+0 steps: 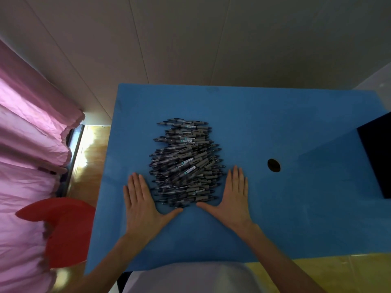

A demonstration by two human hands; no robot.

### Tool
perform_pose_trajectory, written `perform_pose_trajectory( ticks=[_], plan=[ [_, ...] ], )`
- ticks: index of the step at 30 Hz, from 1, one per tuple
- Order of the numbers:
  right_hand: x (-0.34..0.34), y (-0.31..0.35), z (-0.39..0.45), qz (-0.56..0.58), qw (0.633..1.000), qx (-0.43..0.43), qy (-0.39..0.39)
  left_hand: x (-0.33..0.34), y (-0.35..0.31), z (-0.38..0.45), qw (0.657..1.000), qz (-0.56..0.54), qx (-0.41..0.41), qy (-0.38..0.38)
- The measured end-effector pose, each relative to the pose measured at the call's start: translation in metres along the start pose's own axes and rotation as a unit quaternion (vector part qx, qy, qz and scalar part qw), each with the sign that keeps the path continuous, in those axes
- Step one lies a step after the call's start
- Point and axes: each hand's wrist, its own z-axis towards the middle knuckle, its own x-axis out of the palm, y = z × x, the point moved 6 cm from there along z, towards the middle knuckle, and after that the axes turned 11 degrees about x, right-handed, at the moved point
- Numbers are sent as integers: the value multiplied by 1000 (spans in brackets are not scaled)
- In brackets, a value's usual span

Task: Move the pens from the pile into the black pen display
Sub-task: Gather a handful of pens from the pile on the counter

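The left hand (141,199) lies flat on the blue-covered desk (275,218), palm down, fingers straight and close together, thumb spread toward 3 o'clock. The right hand (231,197) mirrors it, flat with straight fingers and its thumb reaching toward 9 o'clock. Neither hand holds anything. The two thumbs nearly meet at the near edge of the pile, with a small gap between their tips.

Between the hands, at 12 o'clock from the thumbs, lies the heap of grey and dark ballpoint pens (186,163), most lying roughly crosswise, stacked on one another and stretching away from the person. The left hand's fingers run just beside the pile's left edge; the right hand's fingers lie just beside its right edge.

At 3 o'clock from the pile, well apart at the desk's right border, stands the black pen display (376,157), only partly in view. A round dark hole (274,165) in the desk sits between the pile and the display. At 9 o'clock, off the desk, hang pink curtains (29,134), with a red plastic seat (63,229) below them.
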Motion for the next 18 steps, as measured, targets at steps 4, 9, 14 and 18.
perform_pose_trajectory(
  ticks=[4,9,14,18],
  plan=[
    [1,0,0,-34,999,-8,-3,2,-3,0,999,32,-10,24],
    [1,2,-1,-47,999,-16,-17,1,-11,6,997,61,12,39],
    [6,9,-8,-28,999,-19,-21,0,-19,17,998,50,31,39],
    [8,10,-9,-8,1000,0,-19,-3,-16,17,999,12,22,25]
  ],
)
